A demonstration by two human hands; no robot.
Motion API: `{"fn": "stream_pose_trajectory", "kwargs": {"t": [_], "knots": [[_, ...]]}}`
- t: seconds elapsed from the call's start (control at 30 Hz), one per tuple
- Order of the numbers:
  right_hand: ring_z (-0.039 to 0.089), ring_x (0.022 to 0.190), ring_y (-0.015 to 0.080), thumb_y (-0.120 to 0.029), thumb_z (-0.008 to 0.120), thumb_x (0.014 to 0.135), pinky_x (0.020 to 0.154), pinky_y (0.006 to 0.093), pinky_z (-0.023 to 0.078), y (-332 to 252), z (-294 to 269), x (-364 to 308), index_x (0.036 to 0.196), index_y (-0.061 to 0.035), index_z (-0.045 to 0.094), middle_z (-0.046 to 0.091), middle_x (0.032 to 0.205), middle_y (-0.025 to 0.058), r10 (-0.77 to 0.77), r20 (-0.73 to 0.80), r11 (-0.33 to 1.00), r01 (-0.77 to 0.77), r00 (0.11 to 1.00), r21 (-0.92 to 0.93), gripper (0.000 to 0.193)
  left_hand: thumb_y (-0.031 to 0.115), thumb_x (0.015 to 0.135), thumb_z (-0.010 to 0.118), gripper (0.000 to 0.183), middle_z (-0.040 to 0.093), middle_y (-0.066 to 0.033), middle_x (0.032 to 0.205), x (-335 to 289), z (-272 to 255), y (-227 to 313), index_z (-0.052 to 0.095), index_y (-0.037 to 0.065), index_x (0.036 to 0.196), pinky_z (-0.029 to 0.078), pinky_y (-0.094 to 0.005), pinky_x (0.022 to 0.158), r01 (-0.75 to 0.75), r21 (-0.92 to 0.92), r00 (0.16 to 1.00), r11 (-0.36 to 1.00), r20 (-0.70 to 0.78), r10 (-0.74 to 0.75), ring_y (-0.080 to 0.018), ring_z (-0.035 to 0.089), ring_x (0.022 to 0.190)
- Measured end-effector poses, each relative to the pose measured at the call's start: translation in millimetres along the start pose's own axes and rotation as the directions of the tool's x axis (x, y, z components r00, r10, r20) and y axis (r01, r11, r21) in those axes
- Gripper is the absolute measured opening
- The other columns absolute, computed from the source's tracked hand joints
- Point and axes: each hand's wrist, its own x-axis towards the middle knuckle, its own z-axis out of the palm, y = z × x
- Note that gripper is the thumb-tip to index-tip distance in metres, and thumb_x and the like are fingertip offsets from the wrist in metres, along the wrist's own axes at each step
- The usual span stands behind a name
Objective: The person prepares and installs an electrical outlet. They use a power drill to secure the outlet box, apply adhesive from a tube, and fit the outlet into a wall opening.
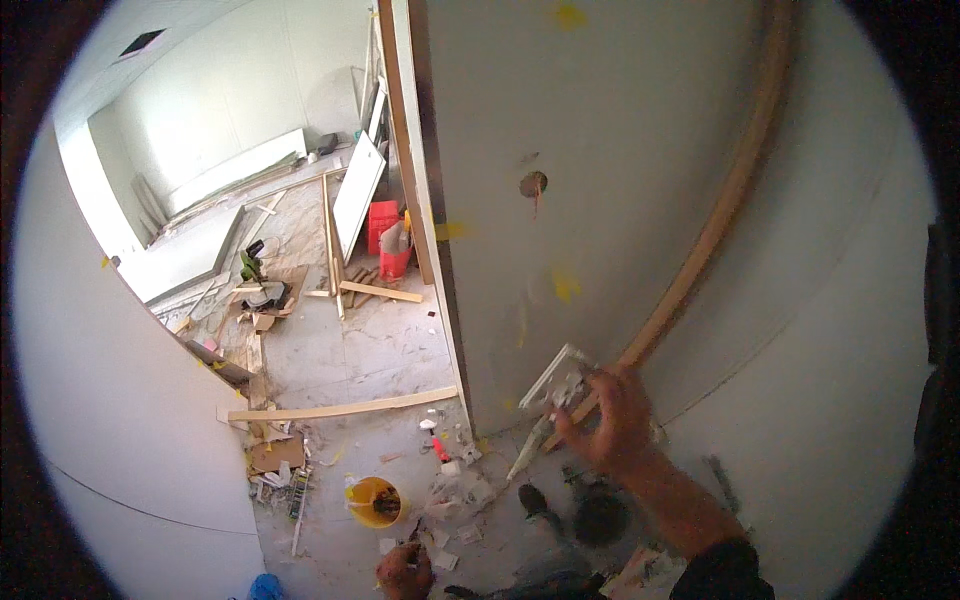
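Note:
My right hand (615, 425) is raised in front of the grey wall panel (640, 160), thumb and fingers closed on a white square wall plate (552, 382), like a switch or socket plate. The plate is tilted, and blur hides its details. Above and left of it, red wire (536, 205) pokes out of a round hole (533, 184) in the panel. Down at the lower edge, my left hand (405, 573) has its fingers curled together. Something small and dark sticks up from it; I cannot make out what it is.
A yellow bucket (377, 502) with debris stands on the littered floor near my left hand. A wooden strip (345, 408) crosses the doorway. A red-handled tool (438, 442) lies nearby. Beyond are boards, a green saw (252, 264) and red containers (384, 225). A wooden trim (715, 225) runs up the wall corner.

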Motion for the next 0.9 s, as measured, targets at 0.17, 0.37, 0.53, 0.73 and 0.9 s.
{"fn": "stream_pose_trajectory", "kwargs": {"t": [0.17,0.37,0.53,0.73,0.9], "knots": [[0.061,0.089,0.0316,-0.018,0.089,0.072,0.075,0.0440,0.052,104,34,91,0.116,-0.0045,0.059,0.060,0.103,0.0118,-0.232,-0.158,0.965,0.206,0.960,-0.161,0.055,0.017,0.100,0.069,0.014,0.074,-0.0147,0.086,34,41,18,0.073,0.004,0.103,0.058,-0.0421,0.063,0.114,0.119,0.993,0.986,0.031,-0.118,-0.0295,0.071,0.069],[0.061,0.086,0.0277,-0.016,0.090,0.071,0.075,0.0428,0.048,165,77,157,0.117,-0.0070,0.058,0.060,0.103,0.0095,-0.386,-0.220,0.920,0.354,0.896,-0.171,0.056,0.013,0.086,0.077,0.013,0.070,-0.0056,0.076,127,140,48,0.070,0.010,0.096,0.052,-0.0363,0.063,0.189,-0.037,0.981,0.981,-0.038,-0.190,-0.0243,0.070,0.067],[0.058,0.090,0.0261,-0.019,0.090,0.071,0.080,0.0432,0.044,180,88,154,0.120,-0.0086,0.057,0.060,0.105,0.0079,-0.422,-0.178,0.906,0.404,0.889,-0.129,0.061,0.013,0.085,0.077,0.013,0.072,-0.0036,0.078,147,173,56,0.069,0.011,0.096,0.053,-0.0369,0.063,0.074,0.016,0.996,0.997,-0.044,-0.073,-0.0219,0.071,0.068],[0.056,0.091,0.0249,-0.021,0.090,0.072,0.082,0.0440,0.042,175,85,150,0.122,-0.0095,0.057,0.057,0.105,0.0063,-0.450,-0.193,0.890,0.420,0.872,-0.178,0.061,0.012,0.085,0.078,0.012,0.071,-0.0034,0.077,153,167,63,0.068,0.011,0.092,0.055,-0.0352,0.061,0.054,-0.032,0.998,0.998,0.024,-0.053,-0.0213,0.072,0.066],[0.054,0.094,0.0253,-0.022,0.089,0.074,0.083,0.0438,0.042,169,75,141,0.121,-0.0093,0.058,0.055,0.105,0.0061,-0.424,-0.160,0.886,0.371,0.892,-0.279,0.058,0.011,0.086,0.078,0.012,0.071,-0.0043,0.076,132,172,46,0.068,0.010,0.092,0.054,-0.0350,0.059,0.043,-0.104,0.996,0.994,0.087,-0.034,-0.0210,0.072,0.065]]}}
